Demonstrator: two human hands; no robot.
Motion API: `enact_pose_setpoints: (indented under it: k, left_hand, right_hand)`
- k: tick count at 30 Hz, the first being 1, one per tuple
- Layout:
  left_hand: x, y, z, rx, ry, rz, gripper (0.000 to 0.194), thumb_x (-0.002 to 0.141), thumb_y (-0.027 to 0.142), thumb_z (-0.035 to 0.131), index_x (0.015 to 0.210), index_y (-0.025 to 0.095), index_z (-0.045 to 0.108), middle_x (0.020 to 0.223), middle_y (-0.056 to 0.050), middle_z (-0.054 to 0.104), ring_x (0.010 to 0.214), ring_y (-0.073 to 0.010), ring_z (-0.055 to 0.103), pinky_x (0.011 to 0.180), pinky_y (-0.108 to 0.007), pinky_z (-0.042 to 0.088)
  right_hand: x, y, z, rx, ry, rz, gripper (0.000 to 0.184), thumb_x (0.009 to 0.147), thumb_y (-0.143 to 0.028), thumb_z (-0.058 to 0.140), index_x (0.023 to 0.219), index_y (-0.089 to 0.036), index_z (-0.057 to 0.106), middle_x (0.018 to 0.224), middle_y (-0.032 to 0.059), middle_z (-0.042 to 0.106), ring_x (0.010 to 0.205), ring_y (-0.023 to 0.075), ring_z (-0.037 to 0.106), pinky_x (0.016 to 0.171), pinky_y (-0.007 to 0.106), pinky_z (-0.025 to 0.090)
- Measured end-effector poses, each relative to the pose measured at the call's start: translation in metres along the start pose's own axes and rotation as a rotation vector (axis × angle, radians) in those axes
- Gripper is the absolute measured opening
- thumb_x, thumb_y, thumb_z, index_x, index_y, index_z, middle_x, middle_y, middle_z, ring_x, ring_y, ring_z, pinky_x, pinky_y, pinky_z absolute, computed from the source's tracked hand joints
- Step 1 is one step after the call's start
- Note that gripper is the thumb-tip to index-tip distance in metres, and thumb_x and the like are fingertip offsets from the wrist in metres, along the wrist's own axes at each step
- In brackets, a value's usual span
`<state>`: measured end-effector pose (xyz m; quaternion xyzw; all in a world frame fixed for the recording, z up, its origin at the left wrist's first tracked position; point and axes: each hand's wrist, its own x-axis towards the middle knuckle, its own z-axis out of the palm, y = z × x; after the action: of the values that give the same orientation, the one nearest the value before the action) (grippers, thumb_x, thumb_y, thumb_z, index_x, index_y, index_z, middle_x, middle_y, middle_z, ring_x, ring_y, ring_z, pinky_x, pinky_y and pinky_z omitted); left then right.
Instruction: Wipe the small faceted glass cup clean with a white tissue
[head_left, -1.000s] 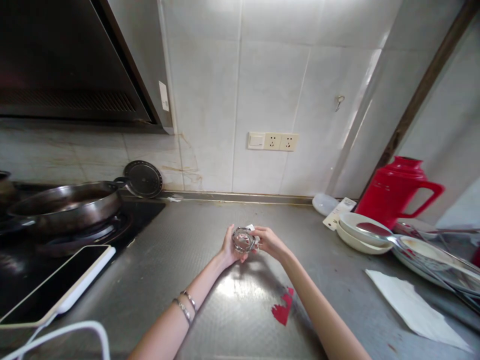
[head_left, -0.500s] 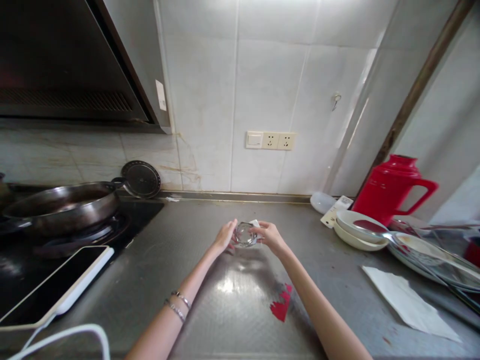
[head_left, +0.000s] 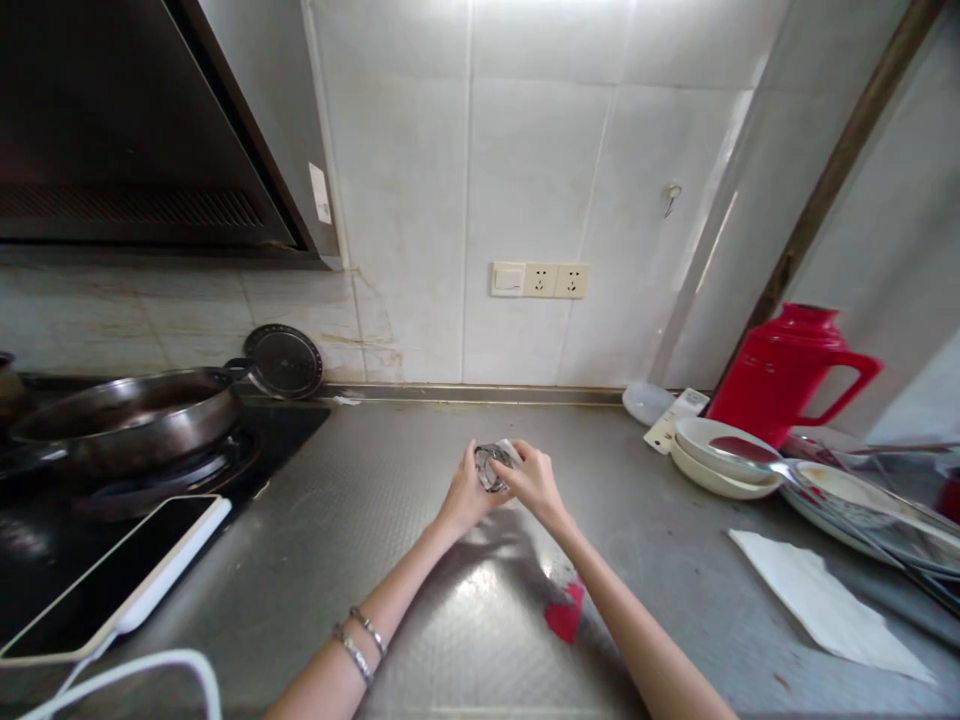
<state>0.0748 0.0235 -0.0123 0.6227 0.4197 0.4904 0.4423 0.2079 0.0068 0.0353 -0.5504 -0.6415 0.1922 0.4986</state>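
The counter [head_left: 352, 490] is dull metal, with small dark specks at right and a bright patch of reflected light near the front edge. A glass [head_left: 486, 482] is held above its middle, mouth towards the viewer. The left hand [head_left: 463, 500] cups it from the left and below, fingers curled round the side. The right hand [head_left: 536, 482] grips the rim at right, the thumb over the mouth and the fingers bent behind. A white scrap [head_left: 509, 449] shows beside the right fingers; it is too small to tell whether it is cloth or paper.

A red patch [head_left: 564, 612] marks the counter beside the right forearm. At left, a pan [head_left: 150, 420] stands on the black hob [head_left: 289, 430] below a dark hood [head_left: 135, 120]; a phone [head_left: 112, 575] lies in front. The tiled wall [head_left: 405, 170] bears brown streaks, sockets [head_left: 556, 281] and a hook [head_left: 672, 195]. At right are a red jug [head_left: 780, 375], stacked bowls [head_left: 724, 485] and a flat napkin [head_left: 821, 605].
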Motion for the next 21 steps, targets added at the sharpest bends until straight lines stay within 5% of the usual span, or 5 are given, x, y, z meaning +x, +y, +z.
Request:
enact_pose_setpoints:
  k: [4,9,17,21]
  left_hand:
    - [0.000,0.003,-0.004,0.178,0.050,0.045,0.076,0.057,0.025,0.077,0.122,0.017,0.038,0.108,-0.011,0.061,0.095,-0.0236,0.060,0.083,-0.036,0.046]
    - [-0.004,0.006,-0.013,0.051,-0.026,0.048,0.072,0.055,0.019,0.077,0.116,0.018,0.039,0.103,-0.008,0.062,0.091,-0.0206,0.061,0.083,-0.033,0.046]
    - [-0.004,0.007,-0.019,-0.183,-0.164,0.056,0.071,0.050,0.014,0.078,0.111,0.017,0.042,0.096,-0.004,0.059,0.083,-0.0176,0.059,0.076,-0.029,0.045]
    - [-0.005,0.005,-0.021,-0.246,-0.238,0.094,0.069,0.052,0.015,0.077,0.112,0.017,0.044,0.098,-0.004,0.058,0.084,-0.0169,0.058,0.075,-0.027,0.045]
  right_hand:
    - [0.001,0.004,0.003,0.109,-0.063,-0.079,0.029,0.073,-0.043,0.062,0.087,-0.019,0.071,0.080,0.0056,0.072,0.074,0.0207,0.062,0.069,0.027,0.046]
    - [0.005,0.013,0.003,0.196,-0.128,-0.069,0.040,0.084,-0.050,0.050,0.083,-0.017,0.072,0.076,0.0059,0.071,0.070,0.0201,0.062,0.061,0.026,0.047]
    - [-0.002,0.009,-0.004,0.025,0.045,-0.353,0.030,0.087,-0.043,0.050,0.084,-0.023,0.073,0.093,0.0093,0.067,0.090,0.0226,0.059,0.083,0.034,0.047]
    - [-0.004,0.009,-0.003,0.079,0.062,-0.335,0.027,0.088,-0.040,0.050,0.092,-0.024,0.072,0.091,0.0087,0.070,0.089,0.0237,0.061,0.083,0.037,0.048]
